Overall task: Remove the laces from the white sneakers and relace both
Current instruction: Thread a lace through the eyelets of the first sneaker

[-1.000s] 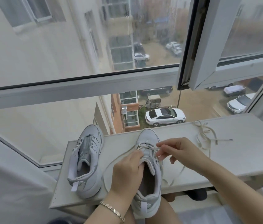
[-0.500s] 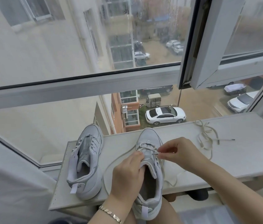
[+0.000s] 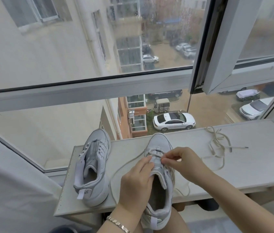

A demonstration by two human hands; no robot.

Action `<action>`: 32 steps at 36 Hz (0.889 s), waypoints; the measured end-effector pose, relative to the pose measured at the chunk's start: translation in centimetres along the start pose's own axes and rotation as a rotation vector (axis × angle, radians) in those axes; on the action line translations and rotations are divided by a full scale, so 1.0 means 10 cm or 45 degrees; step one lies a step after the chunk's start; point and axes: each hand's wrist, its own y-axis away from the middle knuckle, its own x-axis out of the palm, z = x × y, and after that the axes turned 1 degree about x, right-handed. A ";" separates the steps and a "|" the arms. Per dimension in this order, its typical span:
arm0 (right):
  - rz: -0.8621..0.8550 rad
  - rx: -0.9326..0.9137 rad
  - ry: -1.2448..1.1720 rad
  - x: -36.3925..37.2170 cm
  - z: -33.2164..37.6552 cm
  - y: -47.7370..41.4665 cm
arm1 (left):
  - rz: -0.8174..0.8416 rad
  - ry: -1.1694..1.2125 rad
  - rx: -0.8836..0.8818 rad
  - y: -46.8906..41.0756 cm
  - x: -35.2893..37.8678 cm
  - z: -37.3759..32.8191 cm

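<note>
The sneaker in work [image 3: 159, 142] is lying at the near middle of the worktop [image 3: 254, 167], its long axis running 6 to 12 o'clock, toe pointing to 12 o'clock toward the window [image 3: 82, 93] and heel overhanging the near edge. The left hand [image 3: 136, 181], wearing a bracelet [image 3: 118, 223], is curling its fingers over the tongue and the 9 o'clock side of the collar; its grip is clamped on the shoe. The right hand [image 3: 184, 163] is coming in from 3 o'clock, its grip pinched tight on the threaded lace [image 3: 124, 167] at the eyelet rows. The fingertips are hiding which eyelet is being worked. That lace is crossing the lower rows and looping out over the board at 8 o'clock and again at 4 o'clock; its ends are hard to trace. The second sneaker [image 3: 93, 167] is standing just beside at 9 o'clock, unlaced, with its toe leaning toward 1 o'clock and its heel toward 7 o'clock. A loose lace [image 3: 217, 145] is lying tangled at 2 o'clock, well apart from both shoes. The left hand is covering most of the shoe opening.
</note>
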 end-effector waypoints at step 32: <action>0.828 0.012 1.156 0.03 0.64 -0.43 | 0.033 0.000 0.013 0.04 0.01 -0.04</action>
